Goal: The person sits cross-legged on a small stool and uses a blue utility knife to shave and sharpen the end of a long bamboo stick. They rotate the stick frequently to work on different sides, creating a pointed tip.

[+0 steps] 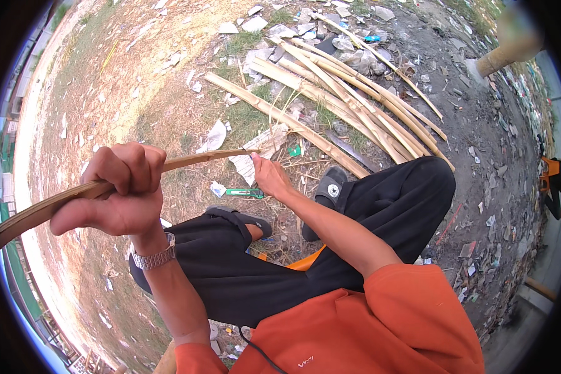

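Observation:
A long split bamboo strip (pixel 199 160) runs across in front of me, from the left rim to the middle. My left hand (pixel 121 187) is raised and wrapped round it, with a watch on that wrist. At the strip's other end, the fingers of my right hand (pixel 270 176) are closed on the tip; a small dark spot shows there, too small to make out. A green utility knife (pixel 244 193) lies on the ground below the strip. To the right, a long grey blade (pixel 350 149) rests beside several loose bamboo strips (pixel 349 100).
My knees in black trousers (pixel 386 199) are spread, with sandalled feet (pixel 331 187) between them. Part of an orange seat (pixel 305 260) shows under me. Scraps and litter cover the dirt and grass. A thick pole (pixel 502 59) stands at the upper right.

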Available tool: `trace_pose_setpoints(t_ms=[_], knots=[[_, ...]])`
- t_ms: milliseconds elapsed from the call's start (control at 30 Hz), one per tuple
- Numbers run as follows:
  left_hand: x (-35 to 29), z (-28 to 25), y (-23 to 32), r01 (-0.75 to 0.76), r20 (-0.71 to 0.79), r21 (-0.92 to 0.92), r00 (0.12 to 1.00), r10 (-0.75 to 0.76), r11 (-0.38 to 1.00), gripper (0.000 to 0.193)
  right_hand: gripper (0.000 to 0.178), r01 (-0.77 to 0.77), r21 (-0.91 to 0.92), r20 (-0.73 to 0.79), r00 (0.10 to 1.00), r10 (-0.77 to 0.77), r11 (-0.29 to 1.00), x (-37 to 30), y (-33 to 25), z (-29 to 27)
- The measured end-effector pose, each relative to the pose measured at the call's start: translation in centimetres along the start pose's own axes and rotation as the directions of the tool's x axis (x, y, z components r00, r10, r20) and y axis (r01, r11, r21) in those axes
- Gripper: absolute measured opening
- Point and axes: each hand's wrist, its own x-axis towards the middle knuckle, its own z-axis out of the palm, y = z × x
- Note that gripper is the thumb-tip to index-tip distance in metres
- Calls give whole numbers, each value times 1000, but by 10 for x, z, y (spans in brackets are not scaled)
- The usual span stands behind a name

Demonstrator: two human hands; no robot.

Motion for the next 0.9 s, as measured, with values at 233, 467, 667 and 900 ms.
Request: trace_pose_setpoints(t_ms=[233, 467, 667, 900], knots=[[-4, 16, -9, 7, 21, -44, 1000, -6, 999, 76, 63, -83, -38, -32, 996, 81, 996, -1, 6, -3], [-5, 26, -11, -25, 68, 8, 997, 25, 1000, 74, 62, -167, -138, -29, 986, 164, 976, 23, 52, 21], [-6, 12, -3, -49, 111, -13, 993, 50, 999, 70, 57, -219, -78, -56, 975, 215, 973, 20, 77, 37], [0, -8, 3, -20, 14, -21, 1000, 20, 1000, 70, 54, 25, 79, -128, 992, -15, 997, 12, 46, 40]])
